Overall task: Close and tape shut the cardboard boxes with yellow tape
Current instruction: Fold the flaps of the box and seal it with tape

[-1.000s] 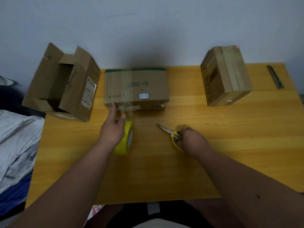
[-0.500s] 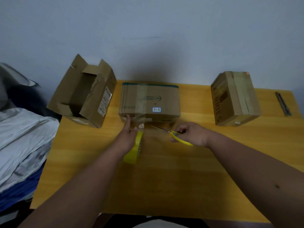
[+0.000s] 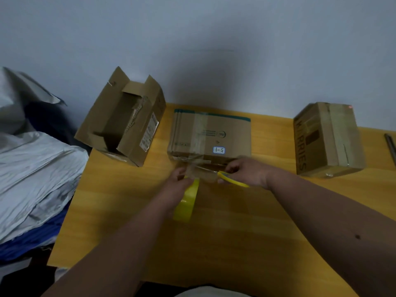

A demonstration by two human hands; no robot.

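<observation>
Left hand (image 3: 176, 185) grips the yellow tape roll (image 3: 186, 202), fingers curled round its top edge, roll standing on edge on the wooden table (image 3: 235, 243) just in front of the middle cardboard box (image 3: 211, 135). A clear-looking strip of tape (image 3: 198, 171) runs taut from the roll up to the near face of that box and on over its top. Right hand (image 3: 246, 172) holds the yellow-handled scissors (image 3: 227, 177), fingers curled through and round the handles; blades point left toward the strip, at or touching it, can't tell if blades are apart or together (blurred). Both hands are close together at the box's near edge

Middle box is closed, lying flat, has a small white label reading "1-5" (image 3: 219, 150) near its front edge, green stripe along the far edge. Left box (image 3: 122, 123) sits at the table's far-left corner, tilted, flaps up, inside visible, shipping sticker on its right side. Right box (image 3: 325, 140) is closed with tape down its top, dark lettering on the left face, well apart from the middle box. Dark slim tool (image 3: 391, 146) at the far right table edge, kind unclear. Crumpled grey sheeting (image 3: 32, 168) over something blue left of the table. Pale wall (image 3: 214, 39) behind
</observation>
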